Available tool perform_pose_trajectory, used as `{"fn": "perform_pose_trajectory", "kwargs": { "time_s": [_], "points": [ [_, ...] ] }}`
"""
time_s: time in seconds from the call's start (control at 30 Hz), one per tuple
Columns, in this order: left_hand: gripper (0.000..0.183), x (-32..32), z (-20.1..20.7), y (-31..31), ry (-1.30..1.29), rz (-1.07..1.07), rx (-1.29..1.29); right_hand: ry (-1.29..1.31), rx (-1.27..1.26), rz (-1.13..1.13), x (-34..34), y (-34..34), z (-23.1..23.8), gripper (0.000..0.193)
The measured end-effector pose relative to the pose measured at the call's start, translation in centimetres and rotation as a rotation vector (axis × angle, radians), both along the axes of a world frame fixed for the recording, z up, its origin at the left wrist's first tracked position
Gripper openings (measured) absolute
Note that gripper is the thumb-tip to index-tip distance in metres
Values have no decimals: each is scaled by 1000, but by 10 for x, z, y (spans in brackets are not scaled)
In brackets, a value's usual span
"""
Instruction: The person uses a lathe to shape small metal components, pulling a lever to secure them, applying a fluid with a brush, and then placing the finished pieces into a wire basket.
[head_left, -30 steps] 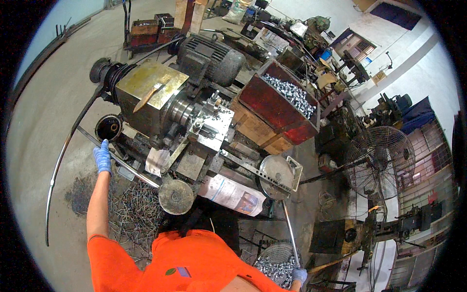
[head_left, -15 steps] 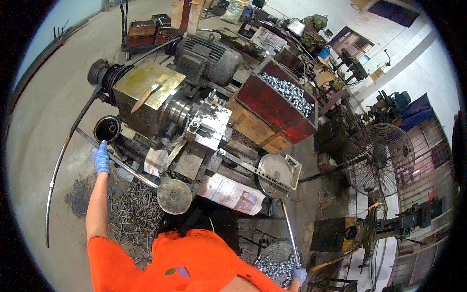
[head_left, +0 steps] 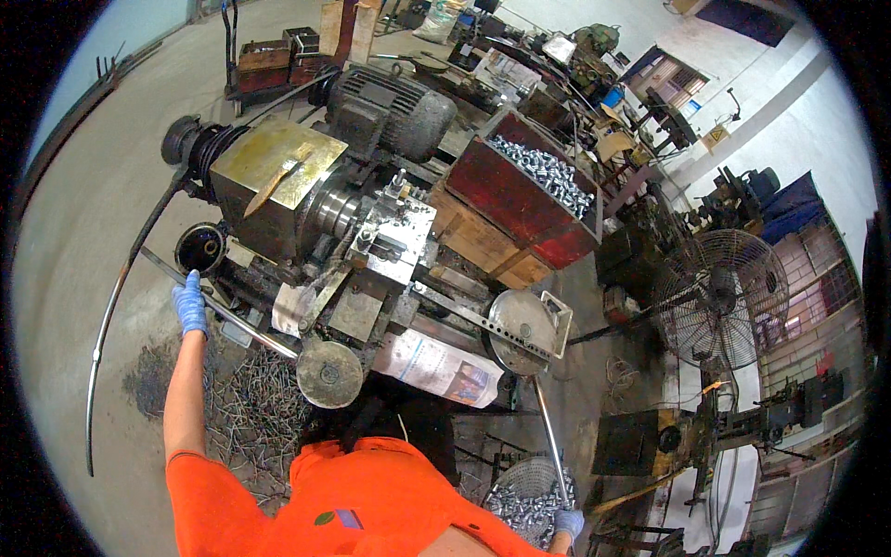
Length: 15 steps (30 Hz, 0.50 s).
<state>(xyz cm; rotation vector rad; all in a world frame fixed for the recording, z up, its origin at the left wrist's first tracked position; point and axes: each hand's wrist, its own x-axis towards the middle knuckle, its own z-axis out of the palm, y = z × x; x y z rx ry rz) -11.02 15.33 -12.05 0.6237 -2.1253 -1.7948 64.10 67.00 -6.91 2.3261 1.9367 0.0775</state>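
My left hand [head_left: 190, 306], in a blue glove, is closed around the long metal lever [head_left: 243, 325] on the left of a small lathe. Just beyond its fingers is a round black cup-shaped part [head_left: 200, 249]. At the lower right, my gloved right hand [head_left: 569, 524] grips the lower end of a shiny metal rod [head_left: 549, 422] that slants down from the lathe's right end. Between them stands the lathe, with its brassy-topped headstock [head_left: 278, 162], round spindle [head_left: 336, 209] and bright tool slide [head_left: 394, 232]. My right fingers are partly hidden.
A red bin [head_left: 520, 209] of small metal parts stands on a wooden box behind the lathe. Below right, a basket [head_left: 520, 473] holds similar parts. Metal shavings [head_left: 255, 399] cover the floor at left. A large caged fan [head_left: 719, 297] stands at right; a motor [head_left: 394, 107] sits behind the headstock.
The whole view has shifted slightly. Both hands keep their hold on the lever and the rod, with no clear movement of either.
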Motion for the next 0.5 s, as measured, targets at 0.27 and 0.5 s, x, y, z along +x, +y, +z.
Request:
{"fn": "perform_pose_trajectory", "kwargs": {
  "time_s": [0.27,0.5],
  "points": [
    [41,-8,-18,-13,-10,-58,26,7,-19,-78,-19,-12,16,41],
    [38,-6,-13,-9,8,-40,56,3,30,-91,-10,-11,4,42]
  ]
}}
